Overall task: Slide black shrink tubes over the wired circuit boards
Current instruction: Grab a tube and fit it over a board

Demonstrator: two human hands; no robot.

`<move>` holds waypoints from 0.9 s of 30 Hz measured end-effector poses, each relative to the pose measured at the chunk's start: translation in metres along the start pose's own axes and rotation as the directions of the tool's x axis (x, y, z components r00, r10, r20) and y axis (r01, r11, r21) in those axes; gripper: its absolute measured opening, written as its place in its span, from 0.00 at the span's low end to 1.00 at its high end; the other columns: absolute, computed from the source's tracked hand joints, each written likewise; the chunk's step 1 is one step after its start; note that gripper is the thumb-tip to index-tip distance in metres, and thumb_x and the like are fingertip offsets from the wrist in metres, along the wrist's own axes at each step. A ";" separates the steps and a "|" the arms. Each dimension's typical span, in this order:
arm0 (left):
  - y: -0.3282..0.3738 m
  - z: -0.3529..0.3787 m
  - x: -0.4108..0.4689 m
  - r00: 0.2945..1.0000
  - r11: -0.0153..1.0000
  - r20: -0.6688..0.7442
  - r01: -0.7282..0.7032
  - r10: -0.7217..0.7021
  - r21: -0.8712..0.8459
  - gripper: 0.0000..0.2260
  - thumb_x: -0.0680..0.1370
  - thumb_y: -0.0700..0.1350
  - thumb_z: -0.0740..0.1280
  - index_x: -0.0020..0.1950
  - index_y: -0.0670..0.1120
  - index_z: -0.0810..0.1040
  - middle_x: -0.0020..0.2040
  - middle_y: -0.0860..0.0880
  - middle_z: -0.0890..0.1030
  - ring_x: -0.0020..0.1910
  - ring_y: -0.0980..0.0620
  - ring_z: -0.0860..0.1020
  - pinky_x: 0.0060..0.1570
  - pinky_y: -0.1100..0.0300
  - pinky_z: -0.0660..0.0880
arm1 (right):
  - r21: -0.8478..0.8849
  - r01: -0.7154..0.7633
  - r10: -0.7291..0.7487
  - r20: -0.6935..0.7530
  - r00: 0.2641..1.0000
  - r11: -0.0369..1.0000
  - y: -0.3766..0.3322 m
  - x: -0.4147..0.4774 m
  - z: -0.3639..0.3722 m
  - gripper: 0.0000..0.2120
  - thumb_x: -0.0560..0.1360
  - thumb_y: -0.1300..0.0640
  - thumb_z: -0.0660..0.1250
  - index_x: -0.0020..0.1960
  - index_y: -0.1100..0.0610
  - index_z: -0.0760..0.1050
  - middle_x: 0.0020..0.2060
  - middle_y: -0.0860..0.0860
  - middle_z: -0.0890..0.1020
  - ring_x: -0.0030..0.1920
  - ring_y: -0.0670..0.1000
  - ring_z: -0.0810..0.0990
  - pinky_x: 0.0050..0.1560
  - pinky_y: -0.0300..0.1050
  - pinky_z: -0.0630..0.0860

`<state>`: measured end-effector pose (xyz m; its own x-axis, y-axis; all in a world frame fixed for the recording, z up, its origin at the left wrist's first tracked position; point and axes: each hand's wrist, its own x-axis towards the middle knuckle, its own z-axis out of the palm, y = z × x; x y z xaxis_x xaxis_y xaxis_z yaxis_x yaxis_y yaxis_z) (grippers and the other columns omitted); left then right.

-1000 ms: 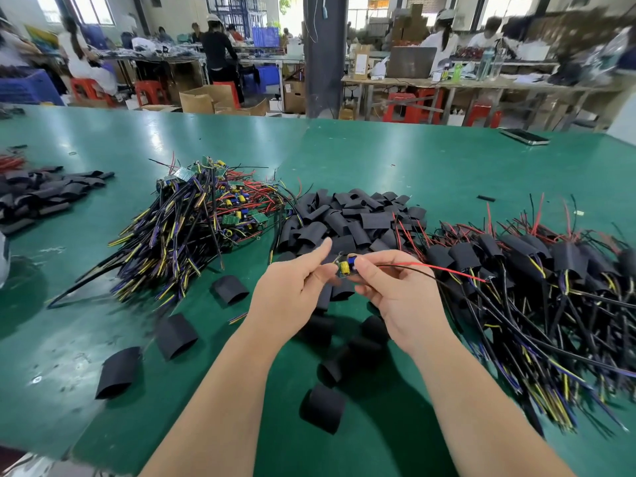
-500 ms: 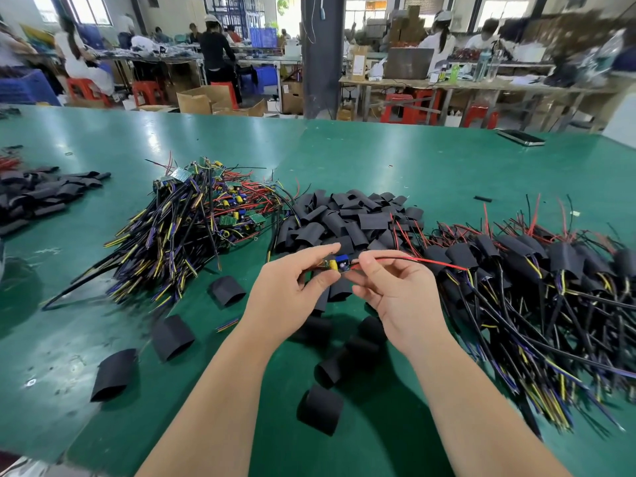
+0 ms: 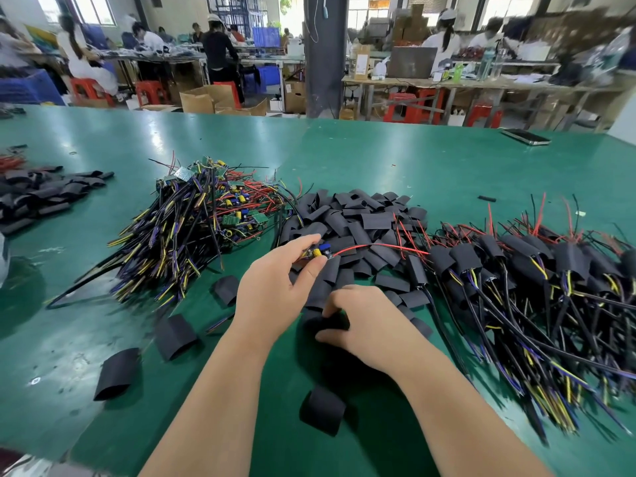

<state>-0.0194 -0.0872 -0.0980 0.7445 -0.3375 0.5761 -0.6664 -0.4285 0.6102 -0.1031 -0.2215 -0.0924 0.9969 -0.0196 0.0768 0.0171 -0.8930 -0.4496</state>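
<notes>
My left hand (image 3: 275,290) pinches a small wired circuit board (image 3: 318,252) with a blue capacitor; its red and black wires trail to the right. Just below it, my right hand (image 3: 361,325) curls its thumb and fingers around a black shrink tube (image 3: 327,321) lying on the table. A heap of loose black shrink tubes (image 3: 358,222) lies behind both hands. Bare wired boards (image 3: 192,218) are piled at the left. Boards with tubes on them (image 3: 537,270) are piled at the right.
Loose tubes (image 3: 117,373) (image 3: 175,335) (image 3: 321,409) lie scattered on the green table (image 3: 378,160) near me. Another tube pile (image 3: 41,194) sits at the far left. A phone (image 3: 525,136) lies at the far right edge. People work at benches behind.
My right hand has let go of the board and dropped down to a shrink tube on the table. My left hand now holds the board alone, a little higher and to the right.
</notes>
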 end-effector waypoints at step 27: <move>0.003 -0.003 0.000 0.994 0.995 -0.109 0.010 -0.021 -0.098 0.13 0.80 0.54 0.59 0.62 0.54 0.76 0.48 0.56 0.82 0.49 0.57 0.81 0.47 0.50 0.78 | 0.778 0.461 0.573 -0.162 0.803 -0.426 0.043 -0.015 -0.056 0.16 0.77 0.57 0.64 0.34 0.61 0.83 0.38 0.54 0.84 0.46 0.50 0.85 0.42 0.37 0.78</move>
<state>-0.0216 -0.0861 -0.0940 0.7495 -0.2350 0.6189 -0.6594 -0.3481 0.6664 -0.1212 -0.2854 -0.0628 0.7980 -0.6005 -0.0520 0.5127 0.7216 -0.4652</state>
